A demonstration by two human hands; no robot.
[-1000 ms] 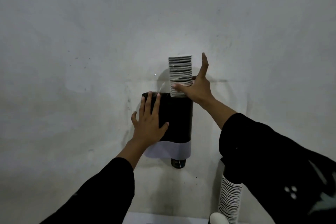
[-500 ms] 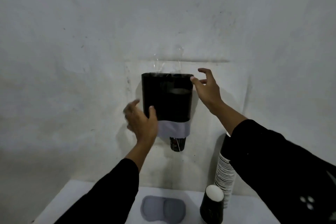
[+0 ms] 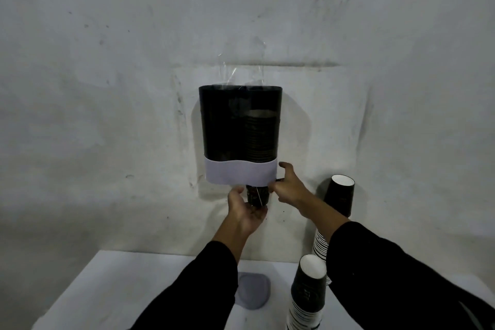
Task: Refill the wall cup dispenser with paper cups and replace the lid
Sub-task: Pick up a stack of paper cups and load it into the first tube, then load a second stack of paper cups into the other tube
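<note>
1. We are cupping our left hand, fingers apart, under the bottom cup poking from the dispenser.
2. Our right hand is pinching something small and dark at the white band's right corner; what it is, we cannot tell.
3. We are judging the stack seated; next comes fetching the lid, lying on the near table.
4. Spare cup stacks are standing at right.

Both hands meet under the wall dispenser: left hand cups the protruding bottom cup, right hand beside it.
</note>
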